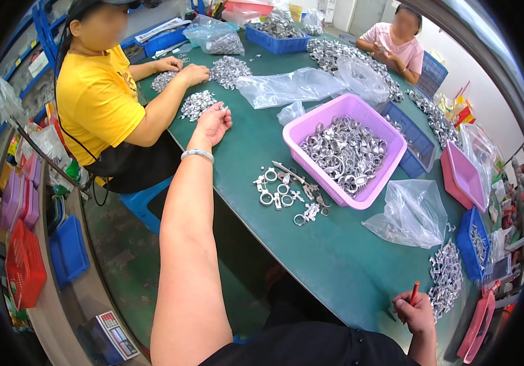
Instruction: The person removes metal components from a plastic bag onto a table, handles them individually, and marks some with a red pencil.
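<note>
My left arm, with a pale bangle point(197, 156) on the wrist, stretches far across the green table. My left hand point(214, 124) is curled closed beside a small heap of silver metal pieces point(196, 105), and a few small silver pieces show at its fingertips. At the lower right, my right hand point(416, 313) grips a thin red pen-shaped tool point(414, 291) close to a pile of silver metal castings point(445, 277). Between the hands stands a purple basket point(299, 159) full of silver ring castings point(346, 152). Loose rings and small castings point(283, 192) lie at its near left.
A co-worker in yellow point(100, 91) handles pieces at the left; another in pink point(399, 46) sits at the far right. Plastic bags point(411, 213), blue trays point(417, 155) and a pink tray point(462, 177) crowd the table point(329, 256). A scale point(115, 335) sits lower left.
</note>
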`<state>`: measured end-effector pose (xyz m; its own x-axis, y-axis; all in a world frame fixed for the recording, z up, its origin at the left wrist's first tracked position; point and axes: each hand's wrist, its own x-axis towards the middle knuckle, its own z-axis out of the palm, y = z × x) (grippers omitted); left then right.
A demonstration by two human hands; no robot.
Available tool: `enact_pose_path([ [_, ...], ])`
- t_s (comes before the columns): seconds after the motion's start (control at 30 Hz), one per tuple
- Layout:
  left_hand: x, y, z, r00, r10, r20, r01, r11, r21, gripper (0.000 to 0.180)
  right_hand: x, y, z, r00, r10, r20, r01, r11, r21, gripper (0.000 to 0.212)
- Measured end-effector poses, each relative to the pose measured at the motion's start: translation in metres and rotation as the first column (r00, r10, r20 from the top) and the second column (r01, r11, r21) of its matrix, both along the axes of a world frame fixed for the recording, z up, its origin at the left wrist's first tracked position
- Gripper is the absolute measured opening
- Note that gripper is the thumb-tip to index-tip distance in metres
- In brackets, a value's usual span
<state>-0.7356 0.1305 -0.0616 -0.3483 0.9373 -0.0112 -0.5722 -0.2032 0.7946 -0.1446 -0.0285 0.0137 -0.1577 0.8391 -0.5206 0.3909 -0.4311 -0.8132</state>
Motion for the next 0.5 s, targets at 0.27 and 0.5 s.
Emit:
enact_pose_path([
  [0.27, 0.0005, 0.0014, -0.0015, 0.999, 0.043, 0.005, -0.043, 0.999, -0.017, 0.03, -0.0062, -0.0009, 0.0, 1.0, 0.017, 0.006, -0.017, 1.0, -0.001, 0.008],
  [0.5, -0.0017, 0.0015, -0.0026, 1.0, 0.019, -0.001, -0.019, 1.0, -0.021, 0.058, -0.0097, -0.0001, -0.0019, 1.0, 0.024, -0.014, -0.024, 1.0, 0.007, 0.008],
])
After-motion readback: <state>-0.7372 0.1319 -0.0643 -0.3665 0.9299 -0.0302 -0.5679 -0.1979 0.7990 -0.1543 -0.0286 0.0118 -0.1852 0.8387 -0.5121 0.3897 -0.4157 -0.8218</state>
